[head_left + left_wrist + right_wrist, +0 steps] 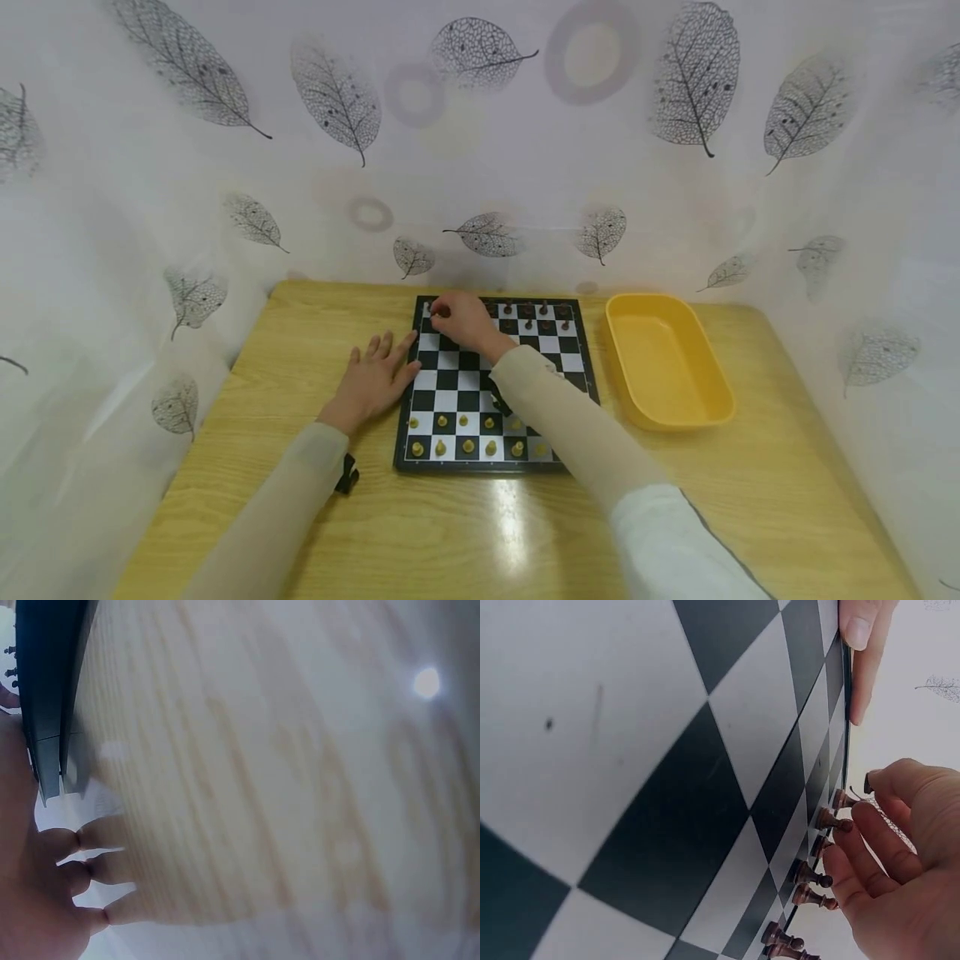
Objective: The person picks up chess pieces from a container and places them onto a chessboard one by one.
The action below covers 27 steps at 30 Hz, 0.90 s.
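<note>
A black-and-white chessboard (447, 380) lies on the wooden table. My right hand (467, 321) is over its far left corner. In the right wrist view, the thumb and fingers of this hand (911, 862) pinch a small dark chess piece (868, 782), mostly hidden by the fingers. Dark pieces (810, 896) stand along the far rows close to the fingertips. On the near rows are several gold pieces (442, 421), some under the right forearm. My left hand (372, 377) rests on the table with fingers spread, its thumb and fingertip at the board's left edge.
To the right of the board stands a yellow plastic tray (667, 367). A pale curtain (495, 175) with a leaf print hangs around the back and sides of the table (315, 333).
</note>
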Available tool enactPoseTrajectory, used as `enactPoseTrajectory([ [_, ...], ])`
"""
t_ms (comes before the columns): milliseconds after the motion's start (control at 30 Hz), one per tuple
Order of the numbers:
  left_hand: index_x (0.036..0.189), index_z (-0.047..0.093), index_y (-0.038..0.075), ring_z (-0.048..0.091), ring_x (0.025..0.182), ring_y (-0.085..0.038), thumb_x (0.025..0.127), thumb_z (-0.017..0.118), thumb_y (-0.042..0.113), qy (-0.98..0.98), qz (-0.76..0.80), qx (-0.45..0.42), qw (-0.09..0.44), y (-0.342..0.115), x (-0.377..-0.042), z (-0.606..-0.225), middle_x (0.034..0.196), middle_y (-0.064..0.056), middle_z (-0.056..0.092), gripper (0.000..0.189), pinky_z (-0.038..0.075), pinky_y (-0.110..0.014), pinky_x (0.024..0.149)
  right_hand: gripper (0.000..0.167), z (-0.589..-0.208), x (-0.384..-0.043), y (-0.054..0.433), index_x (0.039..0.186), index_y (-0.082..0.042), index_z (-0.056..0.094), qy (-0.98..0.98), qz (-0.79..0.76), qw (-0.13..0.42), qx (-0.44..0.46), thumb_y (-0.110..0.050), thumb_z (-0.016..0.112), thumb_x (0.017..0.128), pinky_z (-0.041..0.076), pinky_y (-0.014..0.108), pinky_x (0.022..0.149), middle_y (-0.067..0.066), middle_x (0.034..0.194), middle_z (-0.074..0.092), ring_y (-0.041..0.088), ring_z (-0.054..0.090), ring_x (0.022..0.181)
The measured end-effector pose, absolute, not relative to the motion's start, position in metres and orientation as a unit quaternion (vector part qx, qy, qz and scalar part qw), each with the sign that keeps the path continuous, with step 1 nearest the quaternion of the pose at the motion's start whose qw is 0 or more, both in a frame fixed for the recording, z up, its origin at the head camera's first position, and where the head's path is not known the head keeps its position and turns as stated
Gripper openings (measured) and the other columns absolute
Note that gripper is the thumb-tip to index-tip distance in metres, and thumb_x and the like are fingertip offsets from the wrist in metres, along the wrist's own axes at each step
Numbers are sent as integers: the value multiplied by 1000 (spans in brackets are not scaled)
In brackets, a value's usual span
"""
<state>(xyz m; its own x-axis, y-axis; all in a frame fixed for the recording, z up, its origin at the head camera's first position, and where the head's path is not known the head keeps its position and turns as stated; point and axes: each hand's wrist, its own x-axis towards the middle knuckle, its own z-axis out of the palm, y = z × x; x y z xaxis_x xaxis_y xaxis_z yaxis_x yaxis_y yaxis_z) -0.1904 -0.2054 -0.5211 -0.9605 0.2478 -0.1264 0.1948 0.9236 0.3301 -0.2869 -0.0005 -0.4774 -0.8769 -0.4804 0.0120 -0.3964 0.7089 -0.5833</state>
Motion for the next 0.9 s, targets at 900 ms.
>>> enactPoseTrajectory([
  [900, 171, 16, 29, 16, 161, -50, 111, 28, 62, 976, 163, 114, 85, -206, -191, -522, 174, -25, 16, 69, 11, -75, 127, 29, -485, -289, -11, 130, -12, 75, 944, -234, 89, -216, -24, 65, 106, 59, 40, 101, 7, 137, 72, 23, 70, 120],
])
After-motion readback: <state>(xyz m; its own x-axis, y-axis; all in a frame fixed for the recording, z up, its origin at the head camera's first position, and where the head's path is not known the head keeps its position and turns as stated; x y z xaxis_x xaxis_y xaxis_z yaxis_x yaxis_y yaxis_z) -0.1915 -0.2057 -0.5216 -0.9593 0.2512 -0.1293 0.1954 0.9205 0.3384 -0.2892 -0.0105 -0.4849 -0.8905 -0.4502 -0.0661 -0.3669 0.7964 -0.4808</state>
